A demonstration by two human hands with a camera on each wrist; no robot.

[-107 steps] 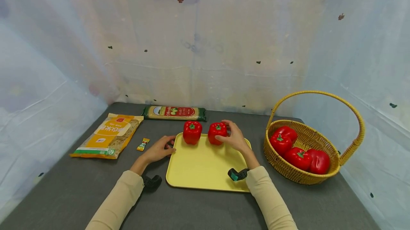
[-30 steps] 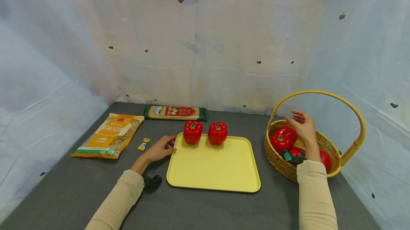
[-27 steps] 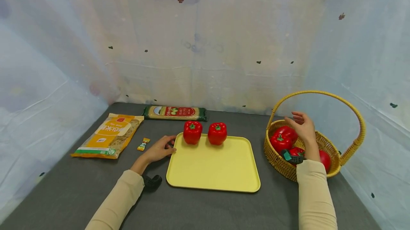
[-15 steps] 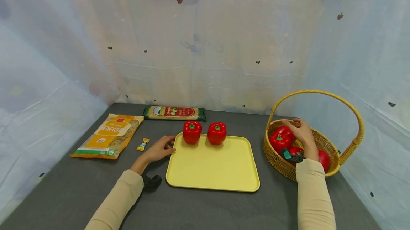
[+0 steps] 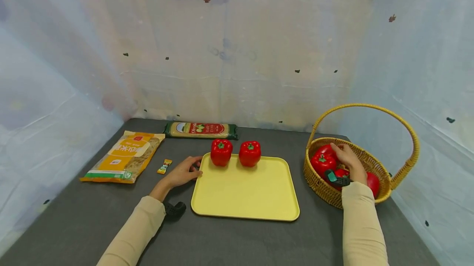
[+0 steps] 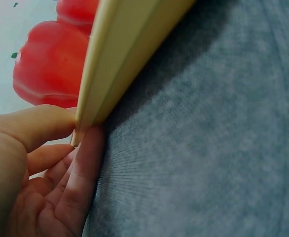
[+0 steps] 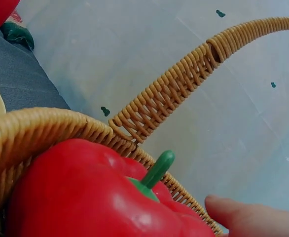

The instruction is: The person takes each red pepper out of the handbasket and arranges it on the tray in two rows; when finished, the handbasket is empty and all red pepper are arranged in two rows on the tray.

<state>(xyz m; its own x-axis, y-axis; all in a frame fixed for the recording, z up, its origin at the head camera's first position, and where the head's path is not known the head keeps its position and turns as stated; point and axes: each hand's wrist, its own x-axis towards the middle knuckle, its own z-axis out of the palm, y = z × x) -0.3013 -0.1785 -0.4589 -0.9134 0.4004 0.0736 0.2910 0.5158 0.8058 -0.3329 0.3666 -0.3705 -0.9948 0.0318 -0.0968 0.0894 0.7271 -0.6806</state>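
My left hand (image 5: 183, 172) pinches the left edge of a yellow tray (image 5: 244, 200); in the left wrist view the thumb and fingers (image 6: 88, 153) meet its rim. Two red bell peppers, one on the left (image 5: 221, 152) and one on the right (image 5: 249, 154), stand at the tray's far edge. My right hand (image 5: 348, 159) is lowered into a wicker basket (image 5: 322, 187), its thumb right at a far red bell pepper (image 5: 327, 149). Its other fingertips are hidden. A stemmed bell pepper (image 7: 100, 197) fills the right wrist view, beside a fingertip (image 7: 223, 207).
The basket's tall handle (image 5: 370, 105) arches over the right hand. More peppers, such as one at the right (image 5: 373, 183), lie inside. A yellow food bag (image 5: 124, 157), a small wrapped packet (image 5: 164, 166) and a long noodle pack (image 5: 201, 130) lie left and behind.
My right hand has gone from the right pepper on the tray over to the basket, then down among its peppers. The left hand stays at the tray's edge.
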